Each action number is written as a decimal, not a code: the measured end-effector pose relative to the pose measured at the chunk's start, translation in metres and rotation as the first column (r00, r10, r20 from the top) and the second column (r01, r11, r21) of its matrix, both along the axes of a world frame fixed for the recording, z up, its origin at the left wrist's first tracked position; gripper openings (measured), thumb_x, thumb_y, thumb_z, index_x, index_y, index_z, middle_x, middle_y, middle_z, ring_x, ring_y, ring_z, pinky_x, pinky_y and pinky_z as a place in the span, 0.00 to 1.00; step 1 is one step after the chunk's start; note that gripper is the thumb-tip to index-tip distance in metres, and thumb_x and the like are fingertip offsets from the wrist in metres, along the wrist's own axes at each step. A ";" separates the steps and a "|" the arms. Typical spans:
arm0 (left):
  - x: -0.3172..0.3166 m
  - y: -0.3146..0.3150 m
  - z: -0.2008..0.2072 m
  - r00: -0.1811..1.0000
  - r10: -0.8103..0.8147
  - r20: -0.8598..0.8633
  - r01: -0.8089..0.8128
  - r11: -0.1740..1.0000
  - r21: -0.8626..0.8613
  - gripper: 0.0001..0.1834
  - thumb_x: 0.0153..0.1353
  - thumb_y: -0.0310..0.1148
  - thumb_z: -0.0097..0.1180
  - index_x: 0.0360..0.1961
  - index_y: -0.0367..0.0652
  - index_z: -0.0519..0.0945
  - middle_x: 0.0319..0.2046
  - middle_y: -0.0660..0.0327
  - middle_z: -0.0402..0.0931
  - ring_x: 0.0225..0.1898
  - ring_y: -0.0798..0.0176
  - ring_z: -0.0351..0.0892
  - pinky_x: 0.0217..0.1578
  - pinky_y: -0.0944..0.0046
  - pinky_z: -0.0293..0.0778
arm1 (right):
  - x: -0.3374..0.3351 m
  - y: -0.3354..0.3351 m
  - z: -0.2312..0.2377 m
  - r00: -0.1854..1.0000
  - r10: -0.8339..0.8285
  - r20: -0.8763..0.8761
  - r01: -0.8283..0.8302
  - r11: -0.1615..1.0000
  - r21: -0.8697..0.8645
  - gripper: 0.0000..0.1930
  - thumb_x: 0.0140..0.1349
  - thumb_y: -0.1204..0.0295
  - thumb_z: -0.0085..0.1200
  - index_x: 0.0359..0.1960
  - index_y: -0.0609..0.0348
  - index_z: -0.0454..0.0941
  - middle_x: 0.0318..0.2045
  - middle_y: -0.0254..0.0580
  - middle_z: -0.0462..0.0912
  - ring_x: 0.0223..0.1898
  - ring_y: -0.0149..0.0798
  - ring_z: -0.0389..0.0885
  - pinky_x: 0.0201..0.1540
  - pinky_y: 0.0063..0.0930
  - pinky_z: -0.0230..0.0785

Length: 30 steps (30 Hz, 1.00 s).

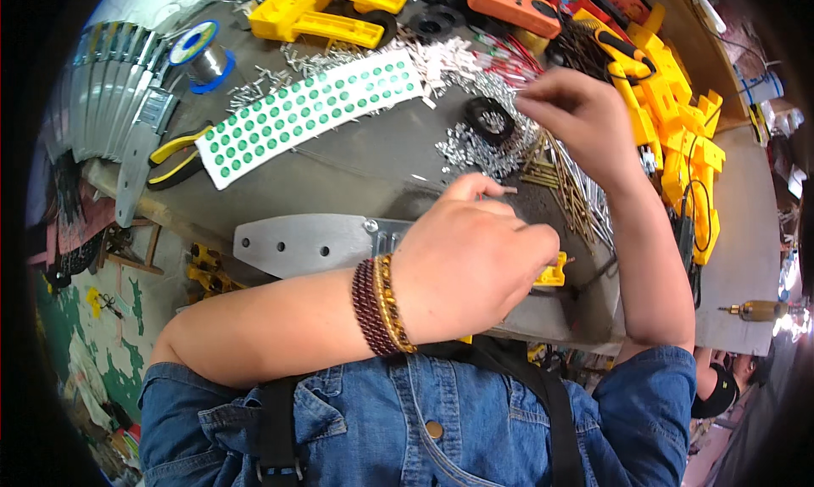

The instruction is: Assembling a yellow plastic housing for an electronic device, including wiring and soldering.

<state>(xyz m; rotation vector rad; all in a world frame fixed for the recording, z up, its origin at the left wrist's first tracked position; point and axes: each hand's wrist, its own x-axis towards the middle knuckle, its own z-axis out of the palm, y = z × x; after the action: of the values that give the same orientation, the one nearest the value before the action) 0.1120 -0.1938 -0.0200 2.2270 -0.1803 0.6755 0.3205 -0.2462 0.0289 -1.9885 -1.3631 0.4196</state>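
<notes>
A long grey metal plate (297,243) with several holes in its rounded end lies across the front of the bench. My left hand (475,262), wearing beaded bracelets, is curled over its right part, palm down, covering it. A small yellow plastic piece (553,271) shows by its fingertips. My right hand (581,118) hovers above the hardware at the right, thumb and fingers drawn together, slightly blurred; what they hold, if anything, cannot be made out. Below its fingertips are a black ring (490,120) and a heap of small silver metal pieces (471,152).
A white strip with green dots (309,114) lies behind the plate. Yellow-black pliers (176,158), a solder spool (203,58) and stacked metal plates (110,92) are at left. Long screws (564,186), yellow housings (678,139) and an orange meter (513,6) occupy the right and back.
</notes>
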 end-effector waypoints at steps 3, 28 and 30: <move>0.000 0.003 0.001 0.999 0.031 -0.008 -0.031 0.999 0.018 0.08 0.52 0.28 0.64 0.33 0.49 0.80 0.25 0.67 0.79 0.32 0.62 0.80 0.52 0.52 0.68 | -0.016 -0.074 0.009 0.957 0.126 -0.261 -0.102 0.990 0.102 0.04 0.57 0.79 0.63 0.34 0.66 0.84 0.35 0.40 0.84 0.39 0.31 0.81 0.43 0.26 0.74; 0.001 -0.001 0.004 1.000 0.008 -0.003 -0.008 0.998 0.061 0.09 0.52 0.28 0.65 0.34 0.48 0.80 0.23 0.67 0.79 0.31 0.61 0.81 0.52 0.53 0.69 | -0.062 -0.129 -0.009 0.890 0.070 -0.451 0.009 0.985 0.171 0.06 0.52 0.81 0.66 0.33 0.64 0.84 0.36 0.43 0.84 0.40 0.33 0.81 0.45 0.26 0.71; 0.001 -0.002 0.004 1.000 0.011 -0.025 -0.011 1.000 0.026 0.12 0.52 0.28 0.66 0.38 0.48 0.78 0.23 0.67 0.79 0.32 0.61 0.81 0.54 0.52 0.67 | -0.063 -0.127 -0.012 0.888 0.086 -0.451 -0.010 0.986 0.169 0.06 0.53 0.81 0.66 0.33 0.64 0.84 0.36 0.43 0.84 0.40 0.33 0.81 0.45 0.26 0.71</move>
<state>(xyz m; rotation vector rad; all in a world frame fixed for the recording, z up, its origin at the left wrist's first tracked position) 0.1126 -0.1955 -0.0158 2.2619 -0.1655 0.6545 0.2572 -0.3727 0.0171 -1.5916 -1.1051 0.7257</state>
